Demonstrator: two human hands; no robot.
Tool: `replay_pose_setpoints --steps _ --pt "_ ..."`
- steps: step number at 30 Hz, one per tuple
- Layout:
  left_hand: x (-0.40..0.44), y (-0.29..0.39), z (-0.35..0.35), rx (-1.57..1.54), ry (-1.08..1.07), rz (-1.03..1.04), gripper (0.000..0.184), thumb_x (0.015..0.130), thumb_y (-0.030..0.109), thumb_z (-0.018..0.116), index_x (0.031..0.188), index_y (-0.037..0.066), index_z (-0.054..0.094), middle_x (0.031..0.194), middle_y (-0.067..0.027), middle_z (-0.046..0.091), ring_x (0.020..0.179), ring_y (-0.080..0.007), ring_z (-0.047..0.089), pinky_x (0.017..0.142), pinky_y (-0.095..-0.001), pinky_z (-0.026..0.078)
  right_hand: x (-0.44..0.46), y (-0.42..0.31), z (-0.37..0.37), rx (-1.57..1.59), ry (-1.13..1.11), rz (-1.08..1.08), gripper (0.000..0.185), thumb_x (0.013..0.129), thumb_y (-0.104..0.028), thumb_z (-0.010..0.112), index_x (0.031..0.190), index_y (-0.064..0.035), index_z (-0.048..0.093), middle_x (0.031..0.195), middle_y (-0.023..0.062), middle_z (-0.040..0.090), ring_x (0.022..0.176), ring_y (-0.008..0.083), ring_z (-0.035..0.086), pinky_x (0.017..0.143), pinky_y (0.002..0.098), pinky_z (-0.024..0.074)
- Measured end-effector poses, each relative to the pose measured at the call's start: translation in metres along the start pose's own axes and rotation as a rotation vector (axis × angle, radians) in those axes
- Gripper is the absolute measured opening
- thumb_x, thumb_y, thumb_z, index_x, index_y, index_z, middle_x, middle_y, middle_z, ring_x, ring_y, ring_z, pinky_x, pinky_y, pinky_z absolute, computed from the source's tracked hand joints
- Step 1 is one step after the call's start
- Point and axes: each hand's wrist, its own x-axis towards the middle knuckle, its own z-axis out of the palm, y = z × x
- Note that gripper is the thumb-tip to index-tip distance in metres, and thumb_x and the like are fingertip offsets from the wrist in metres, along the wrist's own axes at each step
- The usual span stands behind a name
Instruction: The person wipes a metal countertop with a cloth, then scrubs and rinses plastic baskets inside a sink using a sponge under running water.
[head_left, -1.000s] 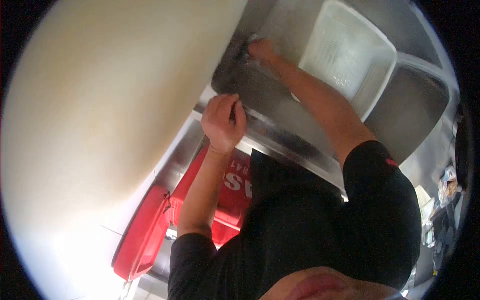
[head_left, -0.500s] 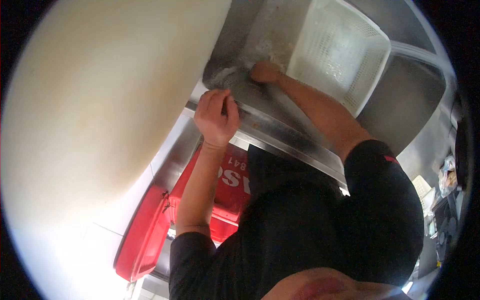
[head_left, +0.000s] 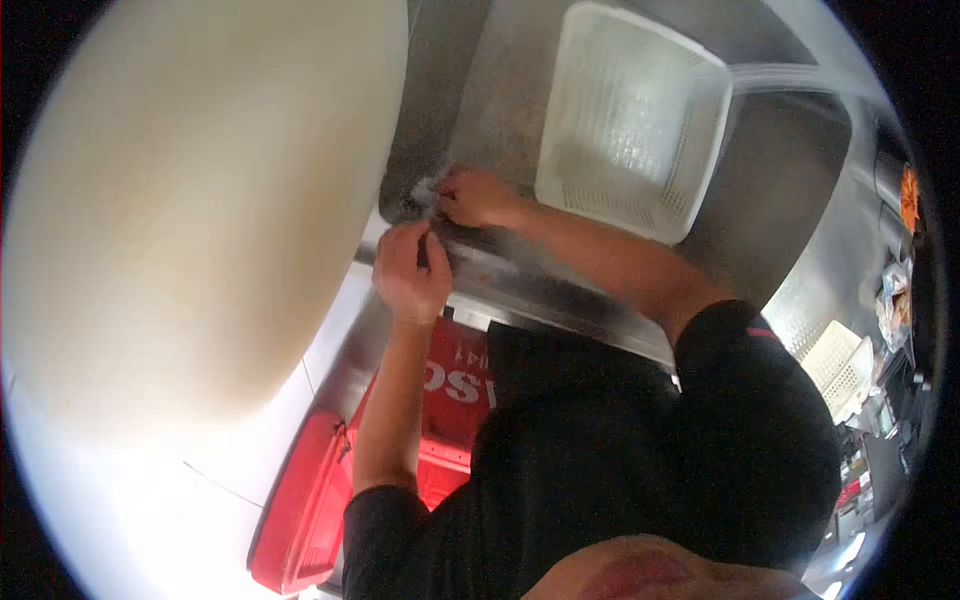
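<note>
My right hand [head_left: 478, 198] is closed low in the near left corner of a metal sink [head_left: 495, 110], its fingertips curled down. A small whitish, translucent patch [head_left: 425, 190] shows at those fingertips; it is too blurred to name. Just below it, my left hand [head_left: 410, 268] hangs over the sink's front rim [head_left: 540, 290], fingers curled toward the thumb with a dark gap between. What it pinches, if anything, is hidden. A white perforated plastic basket [head_left: 650, 110] stands in the sink, right of my right hand and beyond the forearm.
A large pale rounded shape [head_left: 200, 200] fills the left side, close to the camera. Below the sink sits a red box [head_left: 455, 375] with white lettering, beside a red lid-like part [head_left: 300, 510]. A cream perforated basket [head_left: 838, 365] and bagged items [head_left: 893, 295] are at right.
My right hand has moved left and toward me, close to the left hand. The whole view has shifted slightly, so the basket appears farther left. The left hand keeps its curled shape.
</note>
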Motion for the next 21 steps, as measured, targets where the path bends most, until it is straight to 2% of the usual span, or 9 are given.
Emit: replay_pose_setpoints --steps 2,4,6,11,13,16,17,19,21 --pt "-0.002 0.001 -0.001 0.015 0.01 0.007 0.014 0.081 0.004 0.064 0.094 0.001 0.067 0.092 -0.017 0.067 0.083 -0.037 0.064 0.074 -0.0446 0.053 0.059 0.027 0.023 -0.126 0.084 0.016 0.032 0.092 -0.023 0.055 0.112 -0.0017 0.068 0.118 0.022 0.064 0.109 0.0357 0.062 0.095 0.0493 0.0475" --pt "0.001 0.002 0.0 0.013 0.024 0.006 0.014 0.08 0.003 0.064 0.094 0.001 0.067 0.092 -0.0168 0.066 0.083 -0.0369 0.064 0.073 -0.0445 0.053 0.116 0.063 0.057 0.396 0.304 0.18 0.034 0.093 -0.024 0.053 0.115 -0.001 0.065 0.107 0.0244 0.066 0.098 0.0417 0.064 0.088 0.051 0.0507" --pt "0.001 0.003 -0.001 -0.003 0.025 -0.017 0.015 0.08 0.003 0.064 0.095 0.001 0.067 0.091 -0.0167 0.066 0.083 -0.0366 0.064 0.072 -0.0444 0.053 0.14 0.071 0.048 0.581 0.465 0.248 0.033 0.092 -0.023 0.053 0.114 -0.0002 0.064 0.101 0.0245 0.068 0.092 0.0426 0.065 0.084 0.0505 0.0525" --pt "0.002 0.006 -0.001 -0.001 0.042 -0.027 0.017 0.079 0.002 0.065 0.095 0.002 0.068 0.091 -0.0163 0.066 0.081 -0.0357 0.064 0.071 -0.0433 0.053 0.183 0.112 -0.042 0.109 0.795 0.242 0.02 0.086 -0.015 0.064 0.097 0.0018 0.067 0.099 0.0191 0.067 0.092 0.0322 0.066 0.081 0.0434 0.0538" --pt "0.001 0.005 -0.001 0.007 0.052 -0.017 0.017 0.078 0.002 0.065 0.095 0.002 0.068 0.091 -0.0162 0.066 0.082 -0.0355 0.064 0.071 -0.043 0.053 0.196 0.119 -0.109 -0.2 0.906 0.226 0.017 0.083 -0.012 0.067 0.093 0.0013 0.068 0.098 0.0171 0.066 0.091 0.0289 0.066 0.08 0.0415 0.0541" --pt "0.0 0.004 -0.002 0.005 0.043 -0.033 0.017 0.078 0.003 0.065 0.095 0.002 0.068 0.091 -0.016 0.066 0.083 -0.0351 0.064 0.072 -0.0427 0.053 0.196 0.085 -0.242 0.461 1.204 -0.023 0.01 0.083 -0.01 0.064 0.091 -0.0038 0.067 0.091 0.0106 0.061 0.085 0.0218 0.06 0.075 0.0367 0.0508" --pt "0.0 0.005 -0.001 0.002 0.04 -0.048 0.017 0.078 0.003 0.065 0.095 0.002 0.068 0.091 -0.016 0.066 0.083 -0.0351 0.064 0.072 -0.0427 0.053 0.197 0.079 -0.261 1.054 1.332 -0.273 0.009 0.085 -0.011 0.061 0.089 -0.0051 0.067 0.085 0.008 0.059 0.08 0.0189 0.058 0.072 0.0347 0.0491" --pt "-0.001 0.006 -0.001 0.0 0.032 -0.054 0.017 0.079 0.003 0.065 0.095 0.002 0.068 0.091 -0.0162 0.066 0.083 -0.035 0.064 0.072 -0.0426 0.053 0.209 0.107 -0.256 0.909 1.242 -0.171 0.01 0.087 -0.011 0.058 0.088 -0.0051 0.066 0.08 0.007 0.057 0.075 0.0173 0.055 0.067 0.033 0.0464" --pt "0.003 0.008 -0.003 0.002 0.035 -0.028 0.017 0.079 0.003 0.065 0.095 0.002 0.067 0.091 -0.0166 0.066 0.083 -0.035 0.064 0.072 -0.0426 0.053 0.241 0.161 -0.218 0.665 1.037 -0.064 0.013 0.089 -0.011 0.054 0.085 -0.0044 0.065 0.077 0.0068 0.056 0.072 0.0171 0.053 0.063 0.0321 0.0446"
